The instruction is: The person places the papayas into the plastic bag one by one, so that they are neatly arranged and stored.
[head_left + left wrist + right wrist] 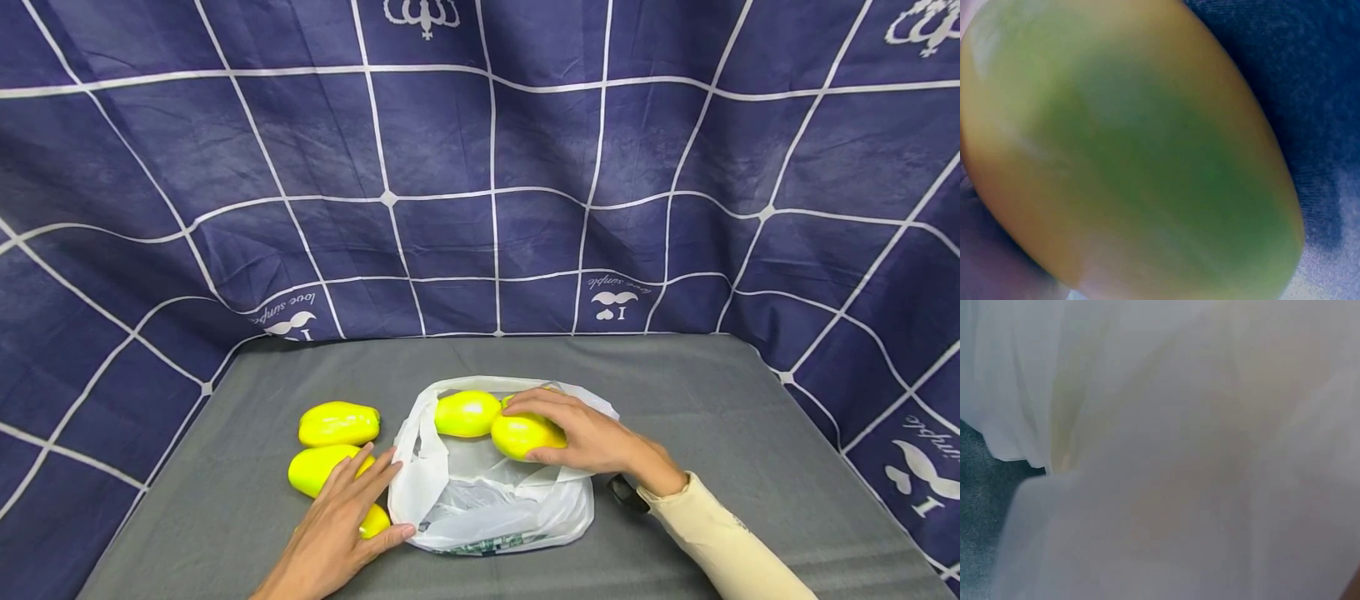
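A white plastic bag (517,512) lies on the grey cloth with its mouth spread open. My right hand (577,429) reaches into the mouth and grips a yellow papaya (525,437). Another papaya (468,414) lies inside on the left, and part of a further yellow one shows behind the gripped fruit. My left hand (337,512), fingers extended, is at the bag's left edge, its thumb by the rim. It partly covers two papayas outside the bag; the nearer papaya (1147,150) fills the left wrist view. Bag film (1166,506) fills most of the right wrist view.
A papaya (339,424) lies at the far left, beside a half-covered papaya (318,469). Behind the grey cloth surface (697,400) hangs a dark blue curtain (540,142) with white lines. A small black object (628,493) sits at the right wrist.
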The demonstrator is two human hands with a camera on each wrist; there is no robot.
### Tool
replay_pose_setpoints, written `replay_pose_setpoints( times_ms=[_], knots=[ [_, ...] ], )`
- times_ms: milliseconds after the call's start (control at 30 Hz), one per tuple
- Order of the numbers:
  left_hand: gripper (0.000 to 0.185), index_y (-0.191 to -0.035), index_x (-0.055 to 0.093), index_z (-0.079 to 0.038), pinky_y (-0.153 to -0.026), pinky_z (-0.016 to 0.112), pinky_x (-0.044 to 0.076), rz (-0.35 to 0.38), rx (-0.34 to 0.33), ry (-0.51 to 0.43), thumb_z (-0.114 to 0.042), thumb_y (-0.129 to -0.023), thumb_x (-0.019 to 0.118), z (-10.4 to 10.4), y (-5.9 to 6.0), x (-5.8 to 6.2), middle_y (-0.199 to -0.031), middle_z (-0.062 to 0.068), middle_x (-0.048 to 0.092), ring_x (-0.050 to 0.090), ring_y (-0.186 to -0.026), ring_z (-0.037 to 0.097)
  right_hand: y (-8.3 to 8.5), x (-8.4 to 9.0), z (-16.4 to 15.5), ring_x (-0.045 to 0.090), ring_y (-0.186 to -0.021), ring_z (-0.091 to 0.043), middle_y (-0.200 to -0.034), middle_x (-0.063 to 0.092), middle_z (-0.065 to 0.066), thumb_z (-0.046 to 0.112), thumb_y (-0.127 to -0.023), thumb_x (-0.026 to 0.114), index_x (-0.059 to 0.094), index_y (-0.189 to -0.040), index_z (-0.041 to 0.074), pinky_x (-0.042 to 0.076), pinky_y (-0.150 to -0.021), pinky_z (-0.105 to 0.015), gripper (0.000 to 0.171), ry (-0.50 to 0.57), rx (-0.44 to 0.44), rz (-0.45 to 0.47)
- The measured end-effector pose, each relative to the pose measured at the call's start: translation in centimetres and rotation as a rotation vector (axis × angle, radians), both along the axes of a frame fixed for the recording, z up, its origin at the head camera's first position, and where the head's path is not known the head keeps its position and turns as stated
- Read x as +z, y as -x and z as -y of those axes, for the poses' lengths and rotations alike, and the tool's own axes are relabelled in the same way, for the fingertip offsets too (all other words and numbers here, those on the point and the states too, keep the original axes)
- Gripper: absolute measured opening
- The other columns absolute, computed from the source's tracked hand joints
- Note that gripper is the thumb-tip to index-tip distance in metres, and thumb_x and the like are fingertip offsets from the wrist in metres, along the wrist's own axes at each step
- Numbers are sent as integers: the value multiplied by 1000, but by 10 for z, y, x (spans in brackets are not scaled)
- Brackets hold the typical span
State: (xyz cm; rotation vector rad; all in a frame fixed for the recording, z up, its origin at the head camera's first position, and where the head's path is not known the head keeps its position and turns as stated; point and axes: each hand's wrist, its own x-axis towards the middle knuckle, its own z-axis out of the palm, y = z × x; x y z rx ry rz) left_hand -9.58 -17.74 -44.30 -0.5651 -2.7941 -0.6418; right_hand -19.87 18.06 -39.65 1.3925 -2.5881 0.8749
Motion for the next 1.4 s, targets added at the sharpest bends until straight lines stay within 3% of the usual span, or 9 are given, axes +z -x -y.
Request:
replay_pose_setpoints(
  times_ms=[233,700,1000,1400],
  knots=[
    [79,-142,58,-14,-119,13,-5,-2,-4,2,-66,-83,69,0,0,1,-153,-3,49,35,-147,32,1,-1,-5,56,-127,-17,-136,62,0,25,-82,83,59,-134,19,44,-108,-37,58,-11,4,-13],
    [80,-143,57,-17,-122,20,0,41,16,8,-65,-82,70,-1,-1,2,-153,-5,49,32,-149,29,-3,-7,-17,53,-127,-13,-136,58,9,25,-82,82,63,-134,23,46,-106,-36,56,-90,-23,61],
    [78,-142,58,-16,-123,24,4,8,5,10,-64,-82,71,-1,0,1,-151,-4,51,34,-147,32,-4,-12,-19,52,-123,-14,-130,60,9,24,-82,81,64,-134,21,45,-104,-37,54,-108,-32,17],
    [78,-141,59,-14,-121,15,-4,-12,0,22,-64,-82,71,-1,0,0,-150,-3,52,36,-146,32,-3,-13,-23,54,-122,-16,-128,62,10,18,-86,77,66,-130,19,44,-108,-39,45,-118,-39,51]
  ],
)
